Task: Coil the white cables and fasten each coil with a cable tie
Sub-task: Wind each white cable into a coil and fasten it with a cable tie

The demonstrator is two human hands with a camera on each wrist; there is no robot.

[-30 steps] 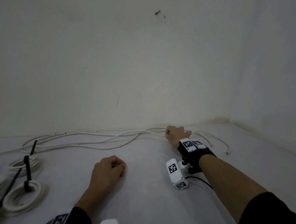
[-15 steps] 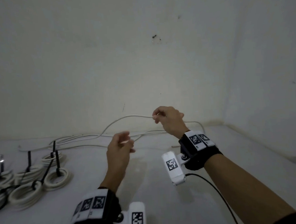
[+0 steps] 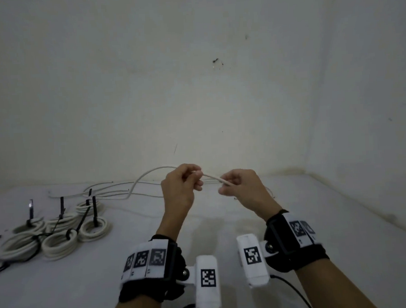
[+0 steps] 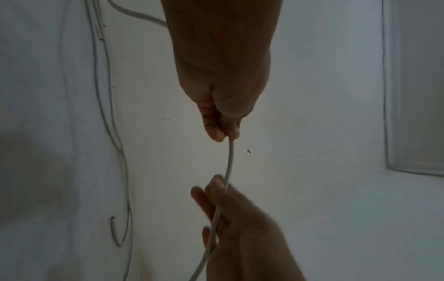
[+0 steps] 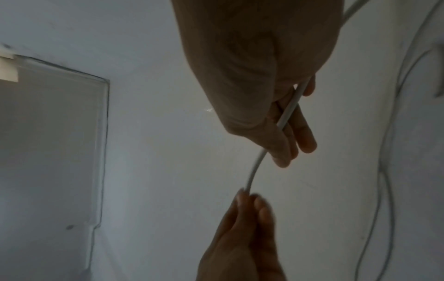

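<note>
**Head view: several coils tied, another cable just picked up**

Head view, lower left of the frame: a cluster of finished coils (image 3: 58, 243) lies on the table (image 3: 343, 252), each cinched with a black cable tie (image 3: 95, 212) whose tail sticks up or out. I count about six coils, though the ones at the far left edge overlap and the count is not certain. That share of the job looks done.

Just right of them, along the back of the table at mid-frame, the loose cables (image 3: 119, 193) lie in long uncoiled strands against the wall; how many remain I cannot tell.

At centre frame, one white cable (image 3: 211, 176) is lifted clear of the table. The left hand (image 3: 179, 195) pinches it between thumb and fingertips, and from there it arcs up and back down to the left, towards the loose strands. A short span bridges to the right hand (image 3: 242, 190), whose fingers are curled round the cable near what appears to be its end. The wrist views confirm both grips.

No loop has been formed in this cable yet, so by my reading this is the very start of a new coil; winding and tying it are ahead, then the remaining strands.
</note>
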